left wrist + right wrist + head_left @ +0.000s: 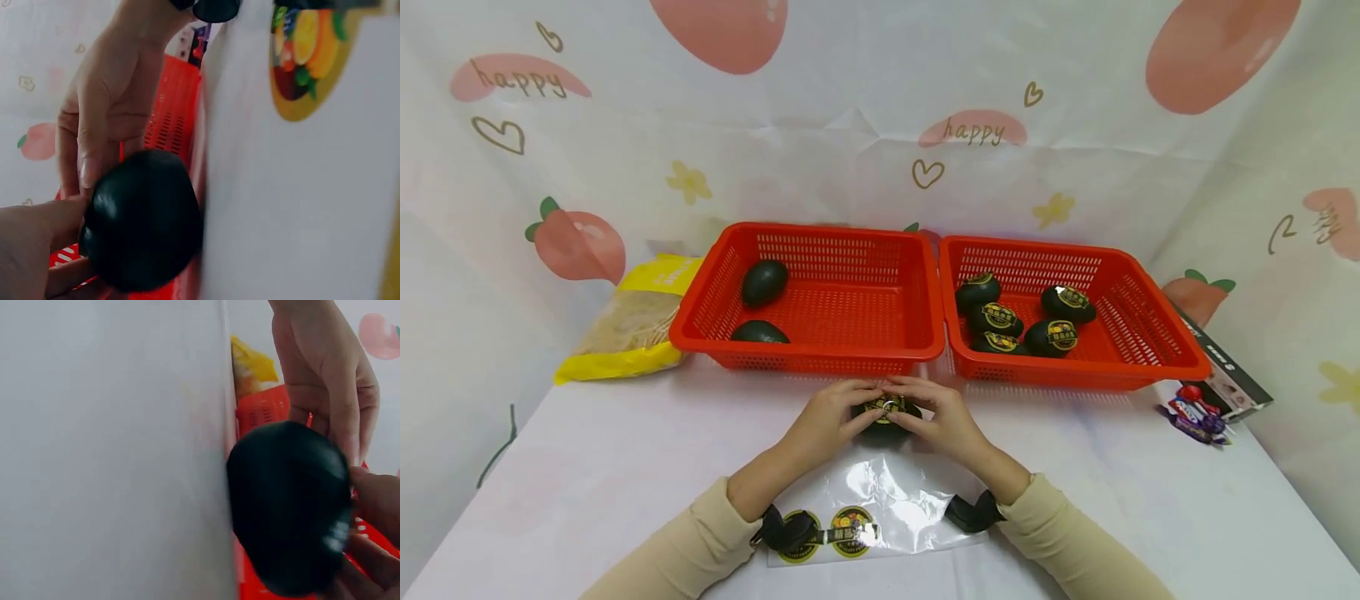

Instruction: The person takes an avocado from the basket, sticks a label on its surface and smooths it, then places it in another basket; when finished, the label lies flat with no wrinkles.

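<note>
A dark, egg-shaped fruit (886, 427) sits on the white table just in front of the two red baskets, with a round gold sticker (886, 407) on its top. My left hand (841, 414) grips its left side and my right hand (934, 414) grips its right side, fingertips meeting over the sticker. In the left wrist view the fruit (144, 219) is dark and smooth between both hands' fingers. It shows the same way in the right wrist view (287, 506). A clear sticker sheet (887, 500) with gold stickers (850, 530) lies between my forearms.
The left red basket (917, 333) holds two plain dark fruits (764, 282). The right red basket (1165, 354) holds several stickered fruits (1052, 336). A yellow bag (632, 321) lies at the far left, a box and small wrapped items (1198, 414) at the right.
</note>
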`<state>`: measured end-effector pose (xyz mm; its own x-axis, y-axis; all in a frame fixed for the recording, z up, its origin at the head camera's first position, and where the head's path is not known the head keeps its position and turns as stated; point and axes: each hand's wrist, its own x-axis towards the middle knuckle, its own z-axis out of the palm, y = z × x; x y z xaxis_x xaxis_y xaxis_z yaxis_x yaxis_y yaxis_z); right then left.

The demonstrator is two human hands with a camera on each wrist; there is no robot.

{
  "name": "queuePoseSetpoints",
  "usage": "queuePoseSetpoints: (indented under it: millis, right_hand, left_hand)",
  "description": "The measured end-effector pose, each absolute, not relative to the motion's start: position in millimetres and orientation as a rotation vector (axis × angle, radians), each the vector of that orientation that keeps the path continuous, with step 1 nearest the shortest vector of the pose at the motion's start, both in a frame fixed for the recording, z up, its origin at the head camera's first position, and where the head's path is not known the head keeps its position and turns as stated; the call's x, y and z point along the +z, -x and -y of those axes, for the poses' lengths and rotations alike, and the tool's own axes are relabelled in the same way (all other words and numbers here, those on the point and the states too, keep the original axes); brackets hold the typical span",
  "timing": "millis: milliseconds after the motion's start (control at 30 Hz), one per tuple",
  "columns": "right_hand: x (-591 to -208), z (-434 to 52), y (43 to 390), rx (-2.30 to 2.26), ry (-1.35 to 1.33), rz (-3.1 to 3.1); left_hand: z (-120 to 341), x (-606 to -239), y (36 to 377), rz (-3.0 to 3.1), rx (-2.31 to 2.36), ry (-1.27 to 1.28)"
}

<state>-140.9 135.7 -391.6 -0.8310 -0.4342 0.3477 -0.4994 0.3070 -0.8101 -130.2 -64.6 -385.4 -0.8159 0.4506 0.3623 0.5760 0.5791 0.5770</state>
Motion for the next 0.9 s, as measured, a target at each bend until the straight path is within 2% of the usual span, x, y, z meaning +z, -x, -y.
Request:
queuePoseSetpoints:
  millis: [200, 667, 767, 900]
  right_hand:
    - [-394, -137, 144, 1.604, -0.863, 2.563]
    - [-406, -142, 148, 1.737, -0.997, 2.537]
    - [-400, -147, 148, 1.801, -0.929, 2.570]
    - [-388, -173, 146, 1.937, -0.711, 2.569]
  left_hand:
    - [67, -394, 125, 2.612, -1.103, 0.846]
    - [68, -404, 122, 2.484, -1.076, 0.856]
    - [68, -404, 122, 2.493, -1.078, 0.853]
    - [68, -403, 122, 2.504, -1.079, 0.857]
